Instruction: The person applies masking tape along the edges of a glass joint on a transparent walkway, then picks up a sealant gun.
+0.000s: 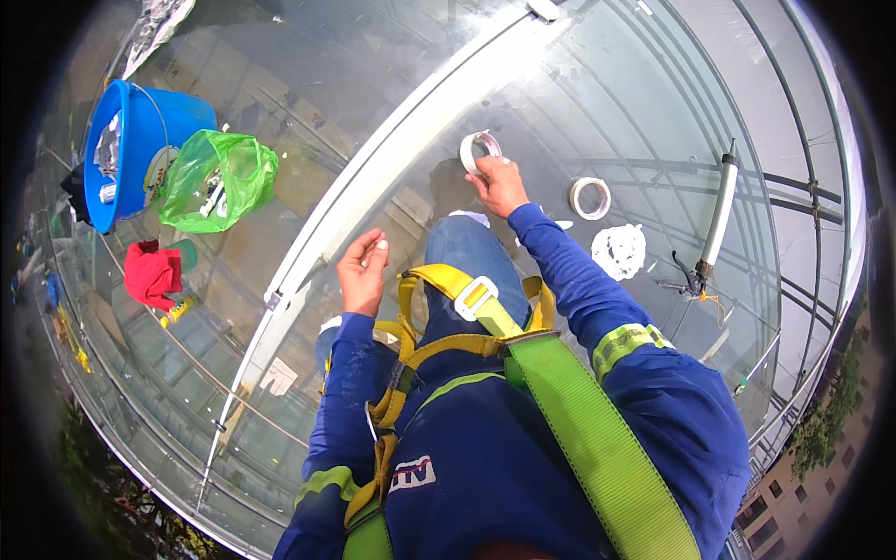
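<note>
Over the glass panel in front of my knee, my right hand [501, 185] grips a roll of white tape [469, 154] by its near edge, the ring tilted up. My left hand [363, 271] hovers beside my left thigh with thumb and fingers curled together; what they pinch, if anything, is too small to make out. To the right of my right hand, a second tape roll [576, 198] lies on the glass. Near that roll sits a crumpled white wad [619, 252]. A few white scraps show around my knee.
A caulking gun [721, 217] lies at the right. A white frame bar [347, 191] curves across the glass. Beyond it, at left, stand a blue bucket [187, 114] and a green plastic bag [191, 191] with scraps, near a red cloth [152, 273]. My yellow-green harness [597, 439] crosses my body.
</note>
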The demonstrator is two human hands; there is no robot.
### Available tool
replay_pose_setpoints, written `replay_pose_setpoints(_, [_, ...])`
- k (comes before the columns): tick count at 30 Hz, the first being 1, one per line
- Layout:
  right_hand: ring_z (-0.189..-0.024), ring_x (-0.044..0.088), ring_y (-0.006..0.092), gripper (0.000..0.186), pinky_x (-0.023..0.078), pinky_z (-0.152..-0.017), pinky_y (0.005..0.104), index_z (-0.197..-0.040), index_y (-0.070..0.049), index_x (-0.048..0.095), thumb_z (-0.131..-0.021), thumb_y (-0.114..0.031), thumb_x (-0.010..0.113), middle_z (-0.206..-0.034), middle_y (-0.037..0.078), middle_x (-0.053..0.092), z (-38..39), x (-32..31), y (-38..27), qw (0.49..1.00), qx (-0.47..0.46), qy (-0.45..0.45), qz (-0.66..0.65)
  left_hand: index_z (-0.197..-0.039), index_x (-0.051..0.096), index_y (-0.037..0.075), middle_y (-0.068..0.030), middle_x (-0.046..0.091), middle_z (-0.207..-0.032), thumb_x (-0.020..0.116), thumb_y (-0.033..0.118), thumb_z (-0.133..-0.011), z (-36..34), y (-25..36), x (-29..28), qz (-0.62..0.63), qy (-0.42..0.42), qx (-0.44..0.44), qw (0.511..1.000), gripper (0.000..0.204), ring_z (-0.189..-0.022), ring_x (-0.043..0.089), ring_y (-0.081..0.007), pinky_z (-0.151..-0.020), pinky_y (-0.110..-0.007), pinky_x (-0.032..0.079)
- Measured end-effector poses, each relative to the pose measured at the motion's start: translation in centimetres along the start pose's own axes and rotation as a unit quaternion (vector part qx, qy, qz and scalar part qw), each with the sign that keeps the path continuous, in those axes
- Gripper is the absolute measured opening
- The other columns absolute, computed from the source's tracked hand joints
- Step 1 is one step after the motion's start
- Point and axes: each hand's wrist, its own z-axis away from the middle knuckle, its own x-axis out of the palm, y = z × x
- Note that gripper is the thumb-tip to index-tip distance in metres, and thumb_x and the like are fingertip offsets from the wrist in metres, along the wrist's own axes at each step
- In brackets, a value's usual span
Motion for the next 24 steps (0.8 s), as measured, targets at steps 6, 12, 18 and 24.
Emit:
replay_pose_setpoints(6, [-0.096, 0.063, 0.0361, 0.024, 0.049, -0.092, 0.0427, -0.100, -0.001, 0.065, -0.081, -0.005, 0.079, -0.097, 0.015, 0.066, 5.5, -12.3, -19.7, 0.885, -0.332, -0.184, -0.269, -0.147, 0.046, -0.002, -0.0180, 0.048, -0.148, 0.058, 0.037, -0.105, 8.6, 7.8, -3.8, 0.331, -0.170, 0.070, 0.925, 0.059, -0.123, 0.058, -0.0260, -0.102, -0.042, 0.051])
replay_pose_setpoints(12, [-0.097, 0.066, 0.0318, 0.029, 0.048, -0.098, 0.0430, -0.105, -0.002, 0.068, -0.080, -0.006, 0.081, -0.092, 0.011, 0.069, 11.4, -13.8, -27.9, 0.830, -0.447, -0.239, -0.233, -0.111, 0.074, -0.002, -0.0067, 0.074, -0.101, 0.075, 0.013, -0.094, 18.4, 6.8, -7.8, 0.386, -0.087, 0.137, 0.908, 0.023, -0.090, 0.068, -0.0147, -0.086, -0.031, 0.055])
replay_pose_setpoints(18, [-0.098, 0.068, 0.0224, 0.059, 0.048, -0.101, 0.0423, -0.145, -0.002, 0.048, -0.092, -0.010, 0.073, -0.094, 0.010, 0.072, 18.8, -10.4, -31.8, 0.872, -0.310, -0.233, -0.299, -0.103, 0.075, -0.003, -0.0046, 0.074, -0.093, 0.075, 0.011, -0.093, 24.9, 2.7, -8.6, 0.277, 0.133, 0.266, 0.914, 0.017, -0.085, 0.065, -0.0089, -0.078, -0.024, 0.053])
replay_pose_setpoints(24, [-0.113, 0.066, 0.0366, 0.072, 0.049, -0.100, 0.0420, -0.150, -0.001, 0.039, -0.089, -0.012, 0.075, -0.125, 0.022, 0.065, 23.0, -7.5, -36.5, 0.889, -0.294, -0.187, -0.297, -0.096, 0.072, -0.004, -0.0079, 0.073, -0.083, 0.073, 0.015, -0.094, 27.5, 1.7, -9.8, 0.181, 0.342, 0.362, 0.848, 0.019, -0.078, 0.067, -0.0120, -0.071, -0.028, 0.053])
